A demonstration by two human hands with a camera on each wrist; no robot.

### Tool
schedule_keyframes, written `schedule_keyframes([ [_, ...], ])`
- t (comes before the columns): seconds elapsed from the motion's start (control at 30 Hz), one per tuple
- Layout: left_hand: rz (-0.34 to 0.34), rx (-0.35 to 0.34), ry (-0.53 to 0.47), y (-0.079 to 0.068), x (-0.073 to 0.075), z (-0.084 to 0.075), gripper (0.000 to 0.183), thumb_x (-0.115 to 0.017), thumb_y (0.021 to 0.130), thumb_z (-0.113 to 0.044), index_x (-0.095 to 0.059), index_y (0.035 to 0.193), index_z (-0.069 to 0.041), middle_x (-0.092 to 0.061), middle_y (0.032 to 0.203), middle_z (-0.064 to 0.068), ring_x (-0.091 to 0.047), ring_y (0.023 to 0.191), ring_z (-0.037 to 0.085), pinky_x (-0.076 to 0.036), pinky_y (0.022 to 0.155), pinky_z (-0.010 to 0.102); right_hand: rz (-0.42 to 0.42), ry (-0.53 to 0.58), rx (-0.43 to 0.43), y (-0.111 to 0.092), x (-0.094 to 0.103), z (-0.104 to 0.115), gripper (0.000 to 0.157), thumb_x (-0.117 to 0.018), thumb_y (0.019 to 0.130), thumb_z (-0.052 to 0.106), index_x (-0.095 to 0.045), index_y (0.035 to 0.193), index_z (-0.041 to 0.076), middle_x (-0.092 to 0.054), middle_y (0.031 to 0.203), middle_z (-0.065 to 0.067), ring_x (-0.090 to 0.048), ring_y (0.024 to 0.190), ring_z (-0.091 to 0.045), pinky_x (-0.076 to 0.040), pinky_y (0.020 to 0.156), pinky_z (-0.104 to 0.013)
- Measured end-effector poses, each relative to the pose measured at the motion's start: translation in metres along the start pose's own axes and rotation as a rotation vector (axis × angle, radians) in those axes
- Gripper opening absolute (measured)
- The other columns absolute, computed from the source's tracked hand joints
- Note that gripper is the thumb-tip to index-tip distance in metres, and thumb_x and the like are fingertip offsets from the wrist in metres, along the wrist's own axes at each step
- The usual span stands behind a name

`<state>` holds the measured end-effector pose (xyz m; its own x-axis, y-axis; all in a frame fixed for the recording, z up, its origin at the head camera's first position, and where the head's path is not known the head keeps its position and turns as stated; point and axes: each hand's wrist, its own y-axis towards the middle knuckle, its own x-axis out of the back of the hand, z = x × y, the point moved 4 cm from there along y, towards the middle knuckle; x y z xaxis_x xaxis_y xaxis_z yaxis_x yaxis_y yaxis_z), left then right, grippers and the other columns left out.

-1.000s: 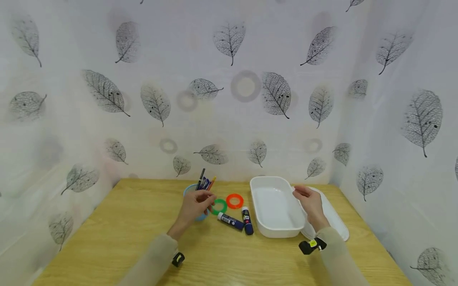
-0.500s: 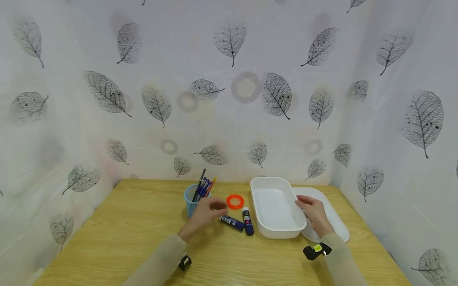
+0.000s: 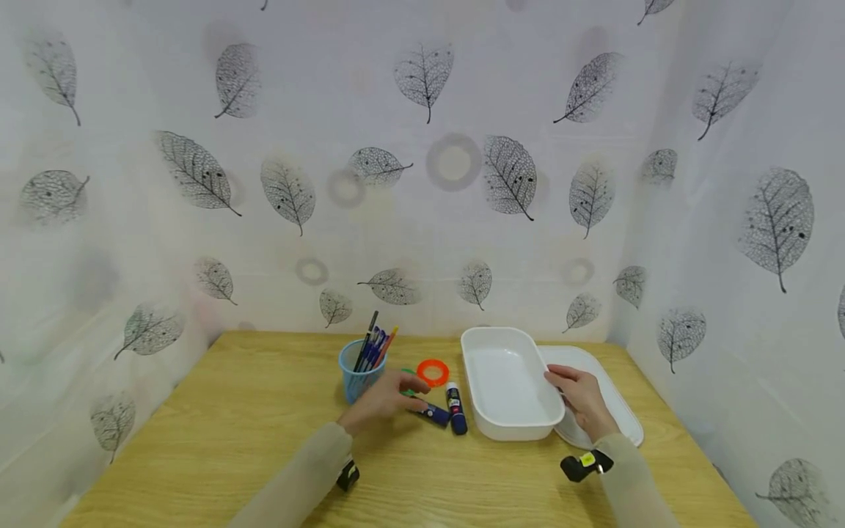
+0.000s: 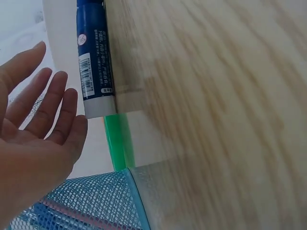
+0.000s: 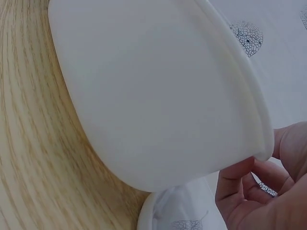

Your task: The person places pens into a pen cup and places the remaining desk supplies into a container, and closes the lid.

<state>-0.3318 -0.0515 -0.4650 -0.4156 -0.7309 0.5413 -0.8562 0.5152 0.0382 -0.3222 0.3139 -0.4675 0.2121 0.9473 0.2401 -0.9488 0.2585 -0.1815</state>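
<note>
My left hand (image 3: 383, 400), fingers loosely spread, hovers over a dark blue glue stick (image 3: 436, 416) that lies on the table and is partly hidden. In the left wrist view its fingers are just beside the glue stick (image 4: 96, 57), with nothing held. Behind that hand a green tape roll (image 4: 115, 143) is mostly covered. My right hand (image 3: 581, 400) holds the right rim of a white rectangular box (image 3: 518, 433). Thumb and fingers of the right hand (image 5: 268, 191) pinch the box's corner (image 5: 261, 148) in the right wrist view.
Left of the glue sticks stands a light blue mesh pen cup (image 3: 356, 385) with several pens. A second glue stick (image 3: 456, 409) and an orange-red tape roll (image 3: 445, 372) lie left of the box. A white lid (image 3: 610, 400) lies partly behind the box's right side.
My left hand has moved rightward from in front of the pen cup to above the glue stick. My right hand has shifted slightly down along the box's rim.
</note>
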Motion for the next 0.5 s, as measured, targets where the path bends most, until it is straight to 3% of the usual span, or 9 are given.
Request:
schedule_keyframes([
  [0.23, 0.063, 0.017, 0.065, 0.0081, -0.0039, 0.0030, 0.030, -0.079, 0.082, -0.015, -0.073, 0.109, -0.005, -0.072, 0.110, 0.005, -0.060, 0.109, 0.023, -0.046, 0.099, 0.047, 0.001, -0.001, 0.002, 0.0003, -0.0010, 0.0001, 0.050, -0.064, 0.096, 0.020, -0.050, 0.138, -0.005, -0.053, 0.138, -0.023, -0.059, 0.087, -0.002, -0.053, 0.072, -0.016],
  [0.5, 0.100, 0.038, 0.065, 0.0107, -0.0074, 0.0052, 0.027, -0.080, 0.079, -0.010, -0.074, 0.106, -0.006, -0.073, 0.103, 0.003, -0.062, 0.097, 0.016, -0.051, 0.091, 0.038, -0.005, -0.036, -0.008, 0.0011, -0.0016, -0.0016, 0.049, -0.062, 0.097, 0.023, -0.051, 0.139, -0.002, -0.052, 0.140, -0.021, -0.058, 0.097, -0.008, -0.053, 0.074, -0.015],
])
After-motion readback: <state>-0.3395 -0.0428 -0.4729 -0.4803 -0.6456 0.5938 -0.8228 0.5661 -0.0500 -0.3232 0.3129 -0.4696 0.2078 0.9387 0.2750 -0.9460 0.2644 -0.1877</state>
